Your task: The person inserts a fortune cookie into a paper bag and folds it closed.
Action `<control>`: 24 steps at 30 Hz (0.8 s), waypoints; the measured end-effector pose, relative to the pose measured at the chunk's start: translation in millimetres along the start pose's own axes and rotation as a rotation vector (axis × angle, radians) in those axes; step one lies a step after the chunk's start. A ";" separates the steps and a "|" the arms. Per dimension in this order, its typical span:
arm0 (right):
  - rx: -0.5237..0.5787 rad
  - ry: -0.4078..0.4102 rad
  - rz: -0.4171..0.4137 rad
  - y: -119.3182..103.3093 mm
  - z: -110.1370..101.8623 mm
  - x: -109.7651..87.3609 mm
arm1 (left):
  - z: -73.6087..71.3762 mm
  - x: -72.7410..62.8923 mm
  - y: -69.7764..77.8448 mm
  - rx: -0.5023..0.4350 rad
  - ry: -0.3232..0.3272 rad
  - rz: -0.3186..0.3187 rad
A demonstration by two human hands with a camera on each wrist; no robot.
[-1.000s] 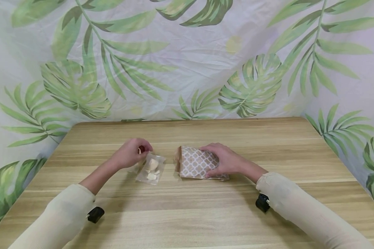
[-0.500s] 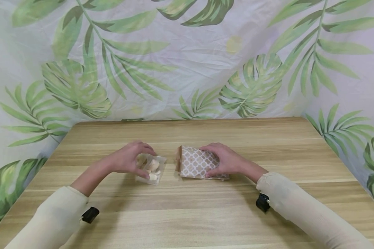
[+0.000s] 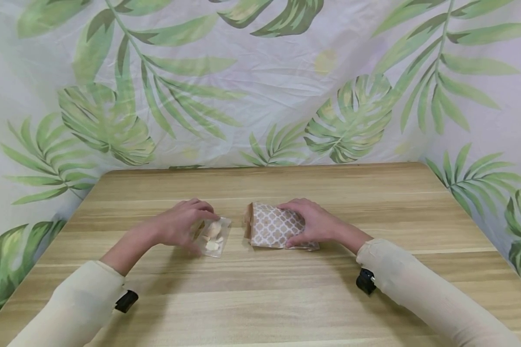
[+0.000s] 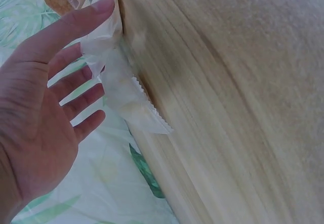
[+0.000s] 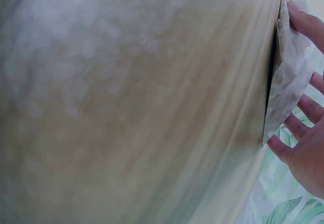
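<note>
A small clear plastic packet (image 3: 216,237) with pale beige pieces inside lies left of centre on the table. My left hand (image 3: 177,224) is at its left side, fingers near the far edge and thumb off the near corner. The left wrist view shows that thumb and the fingers spread apart around the packet (image 4: 129,95), whose end edge is serrated. To the right, my right hand (image 3: 314,222) holds a brown paper bag (image 3: 267,226) with a white lattice print, thumb on its near edge and fingers on its far edge. Its folded end faces left.
The wood-grain table (image 3: 260,299) reaches back to a hanging cloth (image 3: 269,86) printed with green leaves. A small black device (image 3: 127,301) hangs below the left sleeve, and another black device (image 3: 366,282) below the right one.
My left hand has gone from a closed pinch at the packet's top corner to spread fingers; its thumb has since slid left off the packet. The right hand and paper bag stay put.
</note>
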State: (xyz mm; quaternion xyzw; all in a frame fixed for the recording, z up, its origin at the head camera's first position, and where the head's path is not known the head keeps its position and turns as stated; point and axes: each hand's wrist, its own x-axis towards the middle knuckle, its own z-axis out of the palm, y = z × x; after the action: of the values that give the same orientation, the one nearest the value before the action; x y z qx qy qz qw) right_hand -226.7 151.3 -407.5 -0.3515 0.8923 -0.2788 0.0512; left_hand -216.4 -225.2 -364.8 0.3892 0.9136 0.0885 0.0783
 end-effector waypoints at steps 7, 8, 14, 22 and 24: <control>-0.002 0.002 -0.010 0.3 0.0 0.8 | 1.1 -0.2 0.7 0.009 -0.013 -0.008; -0.002 0.001 -0.011 0.1 -0.1 0.7 | 1.7 0.0 0.8 0.012 -0.012 -0.007; -0.002 -0.002 -0.013 -0.5 -0.3 0.4 | 4.3 1.1 -1.6 0.007 0.010 -0.010; -0.004 -0.003 -0.021 -0.6 -0.4 0.3 | 5.0 4.9 -4.4 -0.065 0.100 -0.001; -0.003 -0.002 -0.021 -0.7 -0.7 0.2 | 5.3 6.1 -4.9 -0.096 0.130 0.004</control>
State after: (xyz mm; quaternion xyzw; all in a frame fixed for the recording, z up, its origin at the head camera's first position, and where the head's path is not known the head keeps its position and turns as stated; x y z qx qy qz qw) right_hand -226.6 151.0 -406.5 -0.3614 0.8888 -0.2778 0.0486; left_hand -222.9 -223.5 -371.4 0.3803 0.9106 0.1575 0.0371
